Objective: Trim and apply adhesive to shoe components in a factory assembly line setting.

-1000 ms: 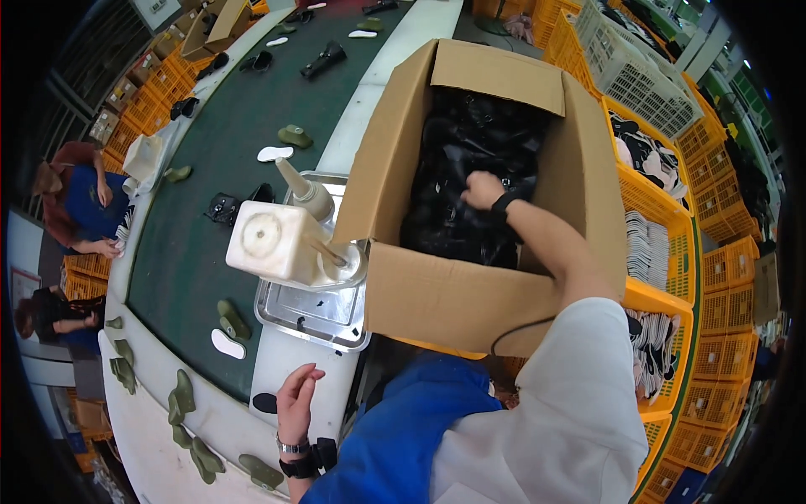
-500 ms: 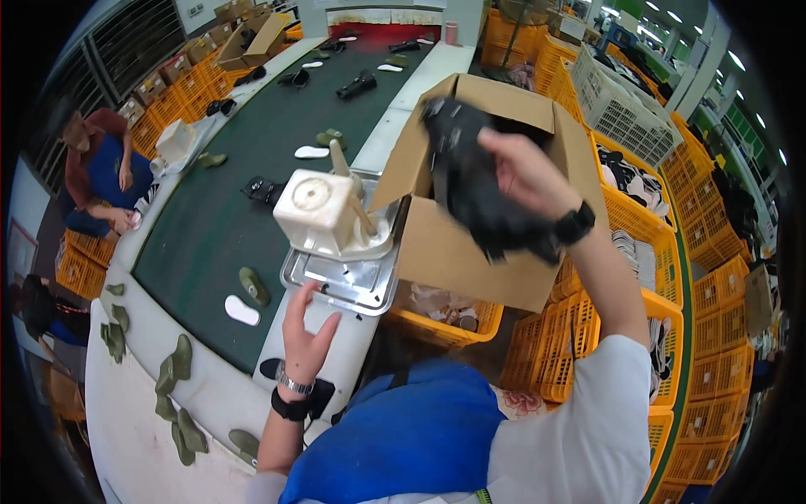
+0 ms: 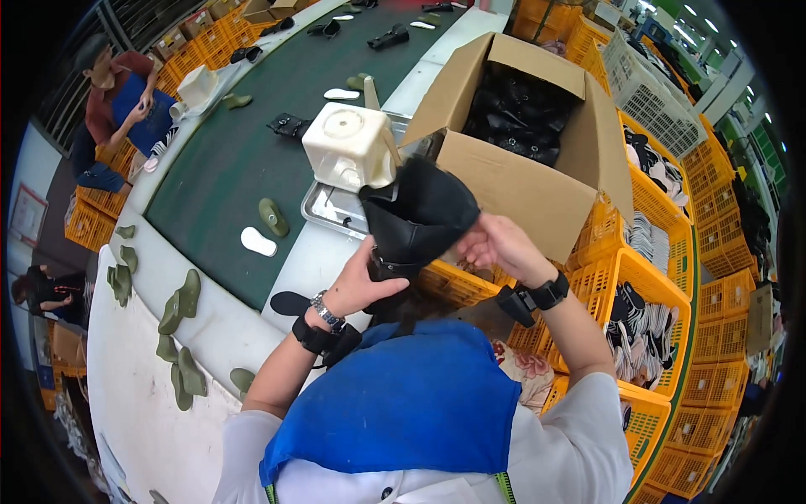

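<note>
Since half-second ago: black boot piece (image 3: 420, 220) brought down from beside cardboard box (image 3: 537, 160) to chest front, both hands now on it. Long axis tilts up-right. Left hand (image 3: 365, 281) grips lower end, fingers curled shut; right hand (image 3: 499, 245) pinches right edge. White container (image 3: 348, 144) on tray behind.

Cardboard box (image 3: 537, 181) right of conveyor belt (image 3: 243, 151), above crates (image 3: 638, 277).

The black boot upper (image 3: 420, 214) hides the right hand's (image 3: 495, 244) fingertips and part of the metal tray (image 3: 332, 210) — the left hand's (image 3: 361, 281) fingers curl behind its lower edge. Inside the cardboard box (image 3: 520, 181), the dark pieces (image 3: 520, 113) blur into one mass — too small to tell apart.
</note>
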`<control>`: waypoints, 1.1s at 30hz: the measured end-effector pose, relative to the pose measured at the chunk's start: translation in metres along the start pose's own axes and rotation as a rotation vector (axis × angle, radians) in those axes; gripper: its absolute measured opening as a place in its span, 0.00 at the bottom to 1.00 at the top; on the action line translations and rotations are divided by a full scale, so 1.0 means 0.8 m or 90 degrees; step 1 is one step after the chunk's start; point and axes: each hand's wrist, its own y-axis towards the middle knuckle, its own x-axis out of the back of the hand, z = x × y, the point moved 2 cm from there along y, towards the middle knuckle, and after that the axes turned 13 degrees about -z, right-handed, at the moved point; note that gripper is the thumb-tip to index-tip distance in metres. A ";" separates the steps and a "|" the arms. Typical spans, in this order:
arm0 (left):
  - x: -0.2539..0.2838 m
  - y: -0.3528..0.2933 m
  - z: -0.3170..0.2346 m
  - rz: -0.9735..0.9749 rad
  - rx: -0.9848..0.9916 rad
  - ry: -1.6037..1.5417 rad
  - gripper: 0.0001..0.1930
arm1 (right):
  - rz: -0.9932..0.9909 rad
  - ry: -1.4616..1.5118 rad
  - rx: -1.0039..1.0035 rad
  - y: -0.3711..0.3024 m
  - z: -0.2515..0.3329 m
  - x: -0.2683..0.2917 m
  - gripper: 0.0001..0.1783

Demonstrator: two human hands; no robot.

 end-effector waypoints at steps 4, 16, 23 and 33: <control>0.001 -0.006 -0.005 -0.023 -0.001 0.108 0.38 | 0.041 0.032 0.028 -0.019 0.015 -0.022 0.31; -0.004 -0.008 -0.037 0.097 -0.082 0.098 0.53 | -0.027 -0.103 0.175 -0.012 -0.002 -0.073 0.10; 0.005 0.007 -0.020 -0.044 0.067 -0.066 0.36 | 0.073 -0.235 0.283 -0.006 -0.020 -0.063 0.12; 0.075 -0.013 0.044 -0.458 0.115 -0.020 0.24 | -0.160 -0.746 -0.007 0.095 -0.237 0.213 0.08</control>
